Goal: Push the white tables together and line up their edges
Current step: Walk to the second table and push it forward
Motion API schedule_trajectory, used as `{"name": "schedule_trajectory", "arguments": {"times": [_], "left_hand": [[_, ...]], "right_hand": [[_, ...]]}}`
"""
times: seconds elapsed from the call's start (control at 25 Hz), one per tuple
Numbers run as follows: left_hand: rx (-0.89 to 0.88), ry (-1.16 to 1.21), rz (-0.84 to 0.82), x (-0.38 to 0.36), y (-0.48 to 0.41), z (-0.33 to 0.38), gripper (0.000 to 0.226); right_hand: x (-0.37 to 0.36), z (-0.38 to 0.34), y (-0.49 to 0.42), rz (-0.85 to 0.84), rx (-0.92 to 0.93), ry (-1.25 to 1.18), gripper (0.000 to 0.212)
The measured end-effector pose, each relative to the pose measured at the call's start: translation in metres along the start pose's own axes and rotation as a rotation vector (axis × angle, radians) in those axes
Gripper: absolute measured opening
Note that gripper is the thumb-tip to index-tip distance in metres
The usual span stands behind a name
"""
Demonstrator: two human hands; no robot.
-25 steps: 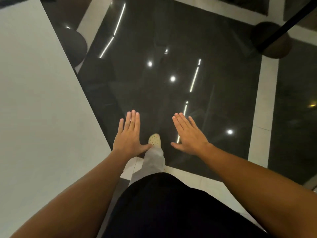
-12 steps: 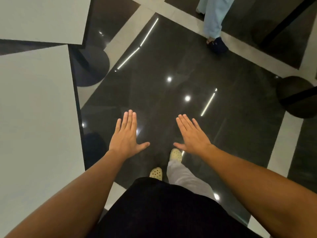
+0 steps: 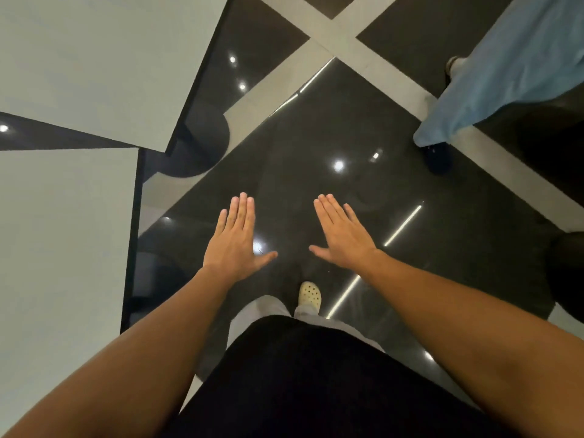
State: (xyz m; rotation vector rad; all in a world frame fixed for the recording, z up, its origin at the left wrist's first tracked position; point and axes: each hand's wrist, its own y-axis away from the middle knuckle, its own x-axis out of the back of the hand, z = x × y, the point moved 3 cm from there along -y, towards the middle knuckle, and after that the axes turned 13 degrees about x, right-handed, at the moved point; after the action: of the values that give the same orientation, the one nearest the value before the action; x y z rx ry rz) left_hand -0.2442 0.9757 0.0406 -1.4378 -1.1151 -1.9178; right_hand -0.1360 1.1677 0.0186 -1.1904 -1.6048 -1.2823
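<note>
Finding: both benches lie to my left. The near white bench (image 3: pixel 63 248) runs along my left side. The far white bench (image 3: pixel 104 64) sits beyond it, skewed. Their corners are near each other, and a dark wedge of gap widens between their edges further left. They are neither joined nor aligned.

My left hand (image 3: pixel 235 245) and right hand (image 3: pixel 343 237) hover palm-down over the dark polished floor (image 3: pixel 300 137). The fingers are straight and close together with thumbs out, holding nothing and touching neither bench. I judge this a ready posture, since flat palms suit pushing an edge. Another person's blue trouser leg (image 3: pixel 505 74) stands at upper right and warrants clearance.
</note>
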Motion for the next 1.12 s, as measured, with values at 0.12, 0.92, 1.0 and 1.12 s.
{"name": "schedule_trajectory", "arguments": {"times": [0.12,0.92,1.0,1.12], "left_hand": [[0.037,0.013,-0.014,0.013,-0.052,0.002,0.11],[0.018,-0.029,-0.019,0.17,-0.518,-0.016,0.111],[0.035,-0.01,-0.007,0.184,-0.557,-0.008,0.11],[0.112,0.018,0.024,0.209,-0.62,0.005,0.11]], "right_hand": [[0.021,0.036,-0.049,-0.021,0.028,0.01,0.098],[0.192,0.275,-0.43,0.025,-0.004,-0.017,0.097],[0.214,0.306,-0.466,0.015,0.04,-0.021,0.097],[0.249,0.359,-0.519,0.014,0.089,0.02,0.097]]}}
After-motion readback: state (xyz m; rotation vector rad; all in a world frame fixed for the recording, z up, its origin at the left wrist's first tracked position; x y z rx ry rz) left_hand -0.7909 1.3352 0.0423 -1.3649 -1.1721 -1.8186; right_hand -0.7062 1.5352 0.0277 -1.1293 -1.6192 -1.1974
